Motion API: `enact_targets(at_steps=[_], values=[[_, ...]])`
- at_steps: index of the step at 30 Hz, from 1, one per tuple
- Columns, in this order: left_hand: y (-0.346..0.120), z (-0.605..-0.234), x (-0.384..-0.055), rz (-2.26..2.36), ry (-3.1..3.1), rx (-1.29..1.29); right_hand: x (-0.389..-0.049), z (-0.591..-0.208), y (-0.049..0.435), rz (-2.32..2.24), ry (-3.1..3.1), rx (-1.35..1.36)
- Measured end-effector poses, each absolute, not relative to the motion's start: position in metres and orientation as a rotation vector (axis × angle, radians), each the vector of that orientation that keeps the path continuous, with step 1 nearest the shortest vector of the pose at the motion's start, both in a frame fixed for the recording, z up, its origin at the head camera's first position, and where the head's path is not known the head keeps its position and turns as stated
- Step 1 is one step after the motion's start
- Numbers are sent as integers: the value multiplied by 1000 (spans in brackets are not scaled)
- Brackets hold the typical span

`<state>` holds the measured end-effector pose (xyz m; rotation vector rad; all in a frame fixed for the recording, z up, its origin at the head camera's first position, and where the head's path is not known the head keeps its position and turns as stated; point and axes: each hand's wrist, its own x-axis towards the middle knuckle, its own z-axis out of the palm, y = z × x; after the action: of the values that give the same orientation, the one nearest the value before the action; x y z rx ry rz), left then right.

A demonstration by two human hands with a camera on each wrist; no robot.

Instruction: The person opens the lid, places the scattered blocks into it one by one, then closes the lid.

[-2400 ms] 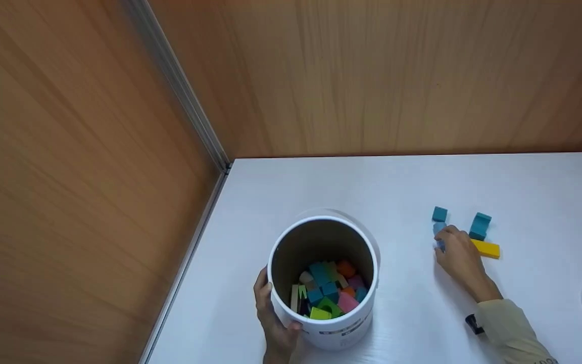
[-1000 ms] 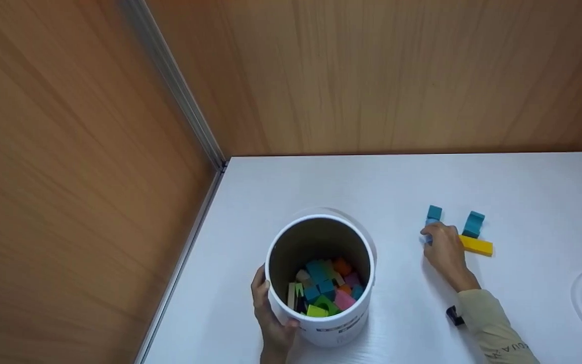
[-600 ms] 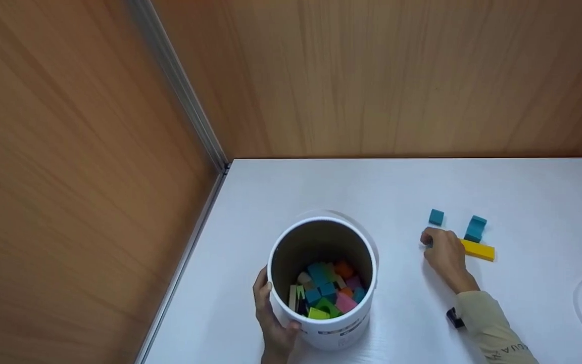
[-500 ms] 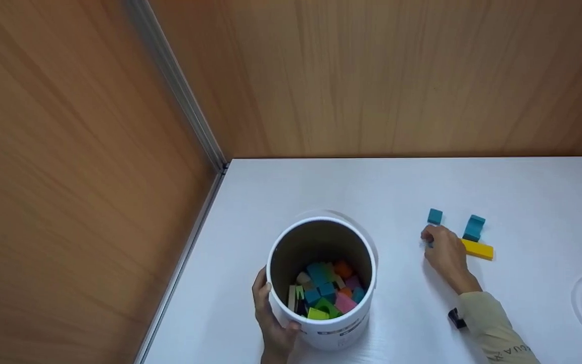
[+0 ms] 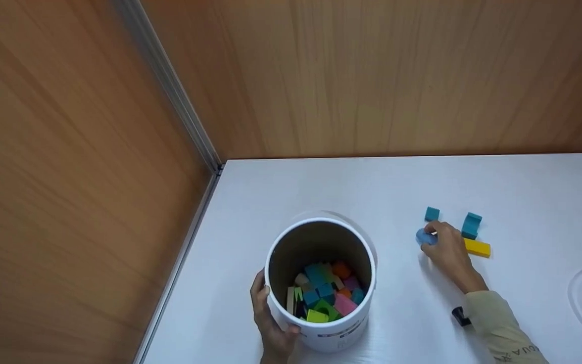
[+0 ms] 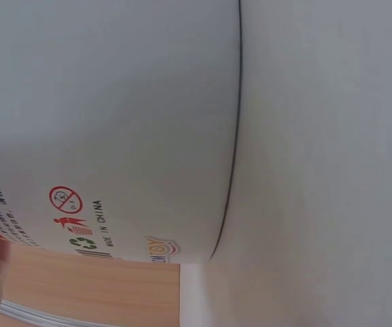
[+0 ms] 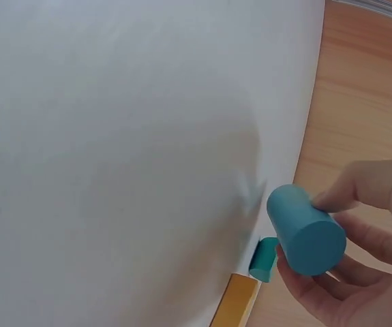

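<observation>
My left hand [image 5: 272,326] holds the side of a white bucket [image 5: 334,336], fingers behind its wall and thumb on the front. In the left wrist view the bucket's printed wall [image 6: 114,136] fills much of the picture. Inside lie several coloured toy blocks [image 5: 325,290]. Over the table on the right, my right hand [image 5: 450,253] pinches a blue cylinder block [image 7: 305,231] between thumb and fingers; the head view shows the block's left part. Right beside this hand lie a teal cube [image 5: 432,214], a teal curved block [image 5: 471,225] and a yellow block [image 5: 477,247], partly covered by the hand.
A clear round lid [image 5: 581,313] lies at the right edge of the white table [image 5: 372,187]. Wooden panels [image 5: 372,76] rise behind and to the left. A small black object [image 5: 460,316] shows at the right sleeve.
The blue cylinder, mostly hidden by the fingers before, now shows clearly in the right hand's pinch, turned sideways. The left hand and bucket stay in place; the head view shifts slightly.
</observation>
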<state>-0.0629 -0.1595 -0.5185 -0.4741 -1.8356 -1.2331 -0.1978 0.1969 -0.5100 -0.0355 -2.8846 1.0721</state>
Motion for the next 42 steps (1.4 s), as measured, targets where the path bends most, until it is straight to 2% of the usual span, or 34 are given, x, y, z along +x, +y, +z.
enact_targets(at_steps=[14,42], values=[[-160,-519,-69,-1261,-1833,-461,-190,-482,194,1077,-2648,91],[-153,-518,-65,-1263,-1839,-428,-154,-408,174,898,-2279,394]])
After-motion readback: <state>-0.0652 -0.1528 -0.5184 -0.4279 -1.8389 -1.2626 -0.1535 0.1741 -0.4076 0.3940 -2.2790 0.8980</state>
